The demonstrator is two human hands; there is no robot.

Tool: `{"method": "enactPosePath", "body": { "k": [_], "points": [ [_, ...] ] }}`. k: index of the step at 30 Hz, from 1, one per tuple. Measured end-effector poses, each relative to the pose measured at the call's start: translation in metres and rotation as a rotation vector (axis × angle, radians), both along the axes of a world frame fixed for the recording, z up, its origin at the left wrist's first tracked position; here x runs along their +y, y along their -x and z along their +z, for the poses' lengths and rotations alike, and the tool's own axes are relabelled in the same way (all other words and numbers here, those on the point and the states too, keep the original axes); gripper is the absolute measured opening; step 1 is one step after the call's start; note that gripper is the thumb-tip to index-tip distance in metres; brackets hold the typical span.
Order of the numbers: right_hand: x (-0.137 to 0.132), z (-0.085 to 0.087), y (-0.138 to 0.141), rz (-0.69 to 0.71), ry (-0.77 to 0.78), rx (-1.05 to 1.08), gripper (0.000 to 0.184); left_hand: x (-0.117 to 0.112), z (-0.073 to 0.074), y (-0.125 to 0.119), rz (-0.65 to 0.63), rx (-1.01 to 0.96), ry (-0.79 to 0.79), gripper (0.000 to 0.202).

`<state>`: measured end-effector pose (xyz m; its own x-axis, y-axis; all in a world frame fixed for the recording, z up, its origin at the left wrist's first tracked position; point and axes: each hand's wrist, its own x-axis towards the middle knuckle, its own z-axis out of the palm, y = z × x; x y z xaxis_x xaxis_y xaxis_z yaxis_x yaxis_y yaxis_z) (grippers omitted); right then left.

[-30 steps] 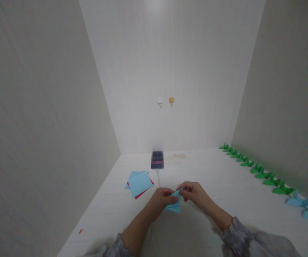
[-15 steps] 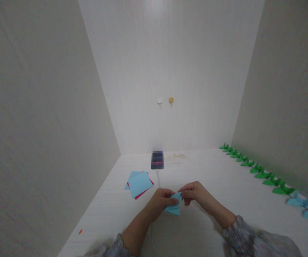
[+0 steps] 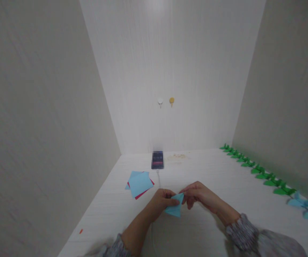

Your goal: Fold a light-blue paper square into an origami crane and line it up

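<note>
- The left hand [image 3: 161,201] holds a small, light-blue folded paper piece [image 3: 175,207] of triangular shape, its fingers curled and closed on the left side of the paper; a ring shows on one finger.
- The right hand [image 3: 198,194] meets the same paper at its upper right tip, with thumb and forefinger pinched together there and the other fingers bent loosely beneath.
- The folded paper sits between the two hands, just above the white wood-grain tabletop [image 3: 213,171], near the middle of the near edge; whether it touches the surface I cannot tell.
- Left of the hands, further back, lies a loose stack of square paper sheets [image 3: 139,184], light blue on top with a red one showing under it.
- Behind the stack a dark phone [image 3: 157,160] stands against the back wall, with a white cable [image 3: 158,176] running from it toward the hands.
- Along the right wall runs a row of green folded paper figures [image 3: 253,169], and nearer the viewer a row of light-blue folded paper figures [image 3: 305,208].
- Two small round hooks [image 3: 166,102], one white and one gold, sit on the back wall.
</note>
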<state>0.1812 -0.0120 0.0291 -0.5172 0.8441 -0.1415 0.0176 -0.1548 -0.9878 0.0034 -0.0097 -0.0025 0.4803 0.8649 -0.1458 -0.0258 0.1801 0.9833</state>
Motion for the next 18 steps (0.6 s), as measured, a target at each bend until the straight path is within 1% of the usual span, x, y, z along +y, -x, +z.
{"method": "enactPosePath", "body": {
  "k": [5,8,12,16,18],
  "points": [
    [0.000,0.001,-0.002,0.031,-0.017,-0.025,0.029,0.001,-0.001,0.000,0.011,0.023,0.003,0.028],
    [0.002,-0.002,-0.003,0.005,-0.040,-0.031,0.030,0.001,0.001,0.001,0.018,0.027,-0.010,0.027],
    [0.008,-0.012,0.001,-0.072,-0.094,-0.070,0.033,0.002,0.000,0.000,0.044,0.032,-0.037,0.028],
    [0.013,-0.027,0.008,-0.130,-0.203,-0.199,0.026,0.004,-0.007,-0.001,0.038,0.070,-0.077,0.028],
    [0.015,-0.033,0.010,-0.137,-0.232,-0.224,0.023,0.005,-0.009,-0.001,0.034,0.095,-0.087,0.028]
  ]
}}
